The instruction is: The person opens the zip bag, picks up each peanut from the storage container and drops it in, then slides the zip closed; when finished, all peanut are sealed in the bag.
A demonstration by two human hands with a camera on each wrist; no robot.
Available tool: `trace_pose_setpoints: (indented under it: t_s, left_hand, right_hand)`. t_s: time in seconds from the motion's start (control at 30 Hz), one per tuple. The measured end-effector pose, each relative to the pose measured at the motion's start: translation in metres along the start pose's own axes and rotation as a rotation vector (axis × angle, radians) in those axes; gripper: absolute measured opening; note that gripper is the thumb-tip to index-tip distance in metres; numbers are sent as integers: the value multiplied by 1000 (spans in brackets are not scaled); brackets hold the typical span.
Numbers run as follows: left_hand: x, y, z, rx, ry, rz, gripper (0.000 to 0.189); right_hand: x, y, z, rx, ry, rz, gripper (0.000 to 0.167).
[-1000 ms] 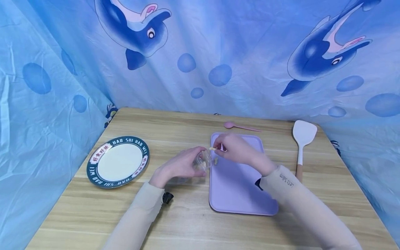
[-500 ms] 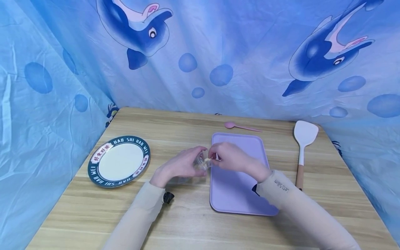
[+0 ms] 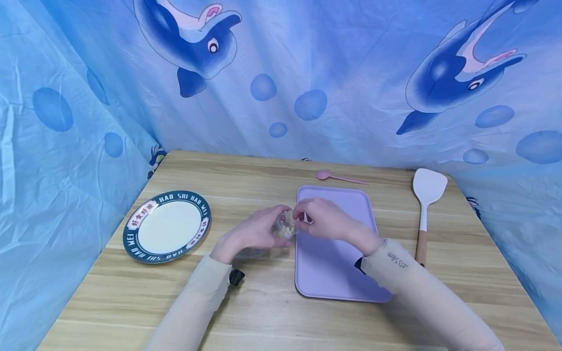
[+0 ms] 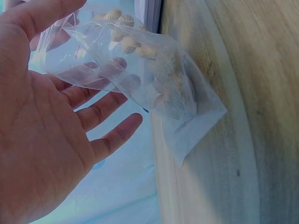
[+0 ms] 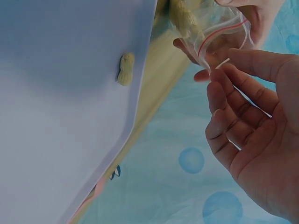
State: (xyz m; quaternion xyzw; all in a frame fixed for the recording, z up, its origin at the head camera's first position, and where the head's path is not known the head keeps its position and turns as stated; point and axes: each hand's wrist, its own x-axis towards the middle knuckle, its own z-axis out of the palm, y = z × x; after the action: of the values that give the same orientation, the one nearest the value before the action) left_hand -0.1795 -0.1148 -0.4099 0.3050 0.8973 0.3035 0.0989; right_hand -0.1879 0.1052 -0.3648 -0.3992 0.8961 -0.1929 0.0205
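Note:
My left hand (image 3: 254, 230) holds a clear zip bag (image 4: 180, 126) near its mouth, thumb on one side and fingers on the other. Inside the bag lie several unshelled peanuts (image 4: 128, 43). At the bag's open mouth, my right hand (image 3: 330, 222) pinches the edge by the red zip line between thumb and index finger; no peanut shows in these fingers. One loose peanut (image 5: 125, 69) lies on the purple tray (image 3: 338, 278), seen in the right wrist view but hidden behind the right hand in the head view.
A plate with a dark green rim (image 3: 131, 239) sits at the left of the wooden table (image 3: 246, 312). Behind the tray lies a pink spoon (image 3: 323, 175). A white spatula (image 3: 429, 187) with a wooden handle is on the right. A blue dolphin-print curtain (image 3: 281, 58) surrounds the table.
My right hand has moved left and down from above the tray to the bag's mouth. The peanut it pinched a second ago no longer shows in its fingers. The left hand has stayed in place.

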Motion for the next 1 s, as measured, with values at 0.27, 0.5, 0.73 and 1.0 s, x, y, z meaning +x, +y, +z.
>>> trace_pose_setpoints:
  t_s: [0.27, 0.5, 0.73, 1.0]
  left_hand:
    - [0, 1, -1, -5, 9, -3, 83]
    - [-1, 1, -1, -10, 0, -23, 85]
    - [-1, 0, -2, -13, -1, -26, 85]
    - [-2, 0, -3, -28, 1, -21, 85]
  right_hand:
    - [-2, 10, -4, 9, 12, 33, 6]
    - [-3, 27, -5, 43, 25, 53, 9]
    - [-3, 44, 3, 64, -25, 105, 22]
    - [0, 53, 18, 59, -111, 135, 34]
